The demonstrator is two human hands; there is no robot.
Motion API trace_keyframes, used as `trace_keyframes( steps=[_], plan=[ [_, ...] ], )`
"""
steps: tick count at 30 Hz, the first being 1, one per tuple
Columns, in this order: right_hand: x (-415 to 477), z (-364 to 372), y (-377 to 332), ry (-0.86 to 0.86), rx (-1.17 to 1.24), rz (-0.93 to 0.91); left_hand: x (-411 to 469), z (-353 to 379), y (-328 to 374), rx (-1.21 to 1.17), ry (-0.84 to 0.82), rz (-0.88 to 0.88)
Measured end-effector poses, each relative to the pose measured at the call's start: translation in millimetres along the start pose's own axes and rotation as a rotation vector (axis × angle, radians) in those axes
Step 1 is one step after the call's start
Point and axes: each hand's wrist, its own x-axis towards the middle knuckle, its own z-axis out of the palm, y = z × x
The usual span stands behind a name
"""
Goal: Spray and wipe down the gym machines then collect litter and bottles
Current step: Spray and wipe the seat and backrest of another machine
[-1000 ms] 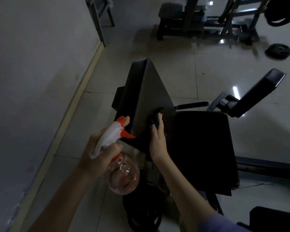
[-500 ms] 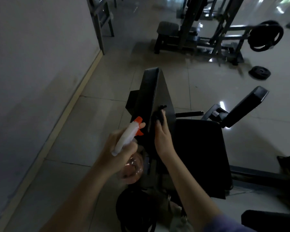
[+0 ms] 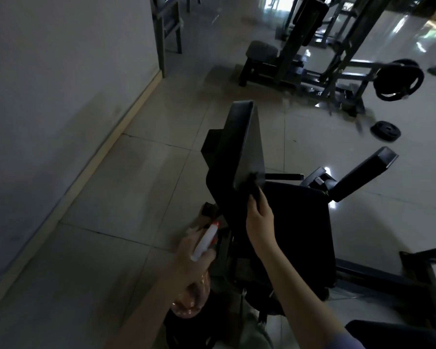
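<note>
A black gym machine stands in front of me, with an upright back pad (image 3: 247,147) and a flat seat pad (image 3: 300,222). My right hand (image 3: 259,217) holds a dark cloth (image 3: 254,187) against the lower edge of the back pad, where it meets the seat. My left hand (image 3: 194,255) grips a clear spray bottle (image 3: 191,295) with a white and orange trigger head (image 3: 205,239), held low to the left of the machine, apart from the pad.
A grey wall (image 3: 61,96) with a skirting board runs along the left. An angled arm pad (image 3: 363,176) sticks out right of the seat. A weight plate (image 3: 386,131) lies on the tiled floor. Another machine (image 3: 312,59) with a hanging plate (image 3: 398,80) stands behind.
My right hand with the cloth has slid down the back pad to its lower edge. My left hand with the spray bottle has dropped lower. My view has tilted up, showing more of the room.
</note>
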Motion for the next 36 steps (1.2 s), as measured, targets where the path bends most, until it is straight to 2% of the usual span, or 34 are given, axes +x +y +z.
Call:
trace_keyframes(
  steps=[4, 7, 10, 13, 15, 18, 21, 26, 36],
  plan=[
    [-19.6, -28.2, 29.3, 0.047, 0.106, 0.230, -5.5, 12.2, 10.9, -0.071, -0.091, -0.017],
    [-20.3, -38.8, 37.6, 0.078, 0.143, 0.315, -5.0, 13.9, 14.0, -0.054, 0.013, -0.008],
    [-19.4, -46.0, 49.4, 0.083, 0.165, 0.364, 0.3, 15.3, 20.6, 0.008, 0.189, 0.110],
    [-18.7, -46.8, 60.4, 0.089, 0.188, 0.410, 10.2, 16.1, 14.7, 0.031, 0.168, 0.203],
    [-20.8, -48.8, 69.9, 0.078, 0.189, 0.456, 14.8, 21.3, 13.0, 0.054, 0.133, 0.198],
    [-26.7, -52.4, 90.0, 0.059, 0.194, 0.495, 17.7, 33.1, 3.6, 0.064, 0.137, 0.105],
    [-35.5, -59.7, 99.4, 0.061, 0.185, 0.513, 17.9, 45.1, -2.6, 0.073, 0.074, 0.052],
    [-33.6, -81.5, 118.0, 0.048, 0.219, 0.553, 26.7, 64.7, -33.1, 0.087, 0.034, -0.135],
    [-29.3, -81.6, 134.4, 0.027, 0.292, 0.599, 52.6, 89.4, -75.7, 0.161, -0.119, -0.259]
  ],
)
